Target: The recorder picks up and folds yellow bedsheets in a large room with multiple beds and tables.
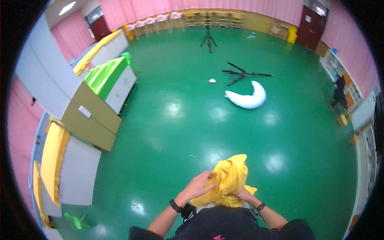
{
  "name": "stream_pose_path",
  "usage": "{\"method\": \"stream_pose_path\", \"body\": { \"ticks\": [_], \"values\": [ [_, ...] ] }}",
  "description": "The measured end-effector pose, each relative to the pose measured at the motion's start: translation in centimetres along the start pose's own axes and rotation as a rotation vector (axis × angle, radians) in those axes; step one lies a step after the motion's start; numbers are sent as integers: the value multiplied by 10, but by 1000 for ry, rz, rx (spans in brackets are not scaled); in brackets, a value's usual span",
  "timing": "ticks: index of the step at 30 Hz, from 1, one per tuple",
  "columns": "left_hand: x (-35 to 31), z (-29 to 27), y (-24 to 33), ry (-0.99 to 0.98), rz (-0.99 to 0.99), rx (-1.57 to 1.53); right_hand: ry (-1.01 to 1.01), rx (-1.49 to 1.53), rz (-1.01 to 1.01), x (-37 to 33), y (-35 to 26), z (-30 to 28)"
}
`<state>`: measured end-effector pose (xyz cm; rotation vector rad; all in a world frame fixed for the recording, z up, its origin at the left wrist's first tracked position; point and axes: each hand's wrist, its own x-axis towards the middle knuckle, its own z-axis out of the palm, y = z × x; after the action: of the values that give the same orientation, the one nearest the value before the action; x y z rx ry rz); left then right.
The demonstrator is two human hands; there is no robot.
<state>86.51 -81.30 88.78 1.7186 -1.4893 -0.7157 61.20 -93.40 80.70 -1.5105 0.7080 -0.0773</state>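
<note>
A bunched piece of yellow fabric, creased and folded over itself (230, 180), is at the near middle of the scene, in front of the person's dark top (224, 226). The left hand (199, 185) is at its left side, partly open, with the thumb and fingers apart and touching the cloth; whether it pinches any of it is unclear. The right hand (243, 195) reaches in at the lower right of the fabric, which hides its fingers, so how far it is closed cannot be told. A black band (175, 206) circles the left wrist and a dark watch (261, 207) the right.

Beyond lies a glossy green floor (172, 136). Farther off and to the right rests a pale blue-white crescent-shaped cushion (253, 101), with a black stand with spread legs (246, 73) lying just beyond it and a small whitish object (212, 81) to the left. A black upright tripod (208, 41) stands farther back. Along the left are a grey-and-olive cabinet (100, 120) and a green-topped white unit (122, 90); pink curtains (200, 5) hang along the far wall
</note>
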Motion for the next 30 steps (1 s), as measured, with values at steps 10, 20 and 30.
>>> {"method": "stream_pose_path", "body": {
  "ticks": [10,20,30],
  "values": [
    [208,-57,-5,-275,-196,181,-204,-79,-114,203,-134,-145],
    [332,-121,-139,-232,-431,-30,-290,-243,-221,445,-197,-216],
    [559,-322,-273,-138,-399,148,-295,-286,-94,678,-339,-235]
  ]
}}
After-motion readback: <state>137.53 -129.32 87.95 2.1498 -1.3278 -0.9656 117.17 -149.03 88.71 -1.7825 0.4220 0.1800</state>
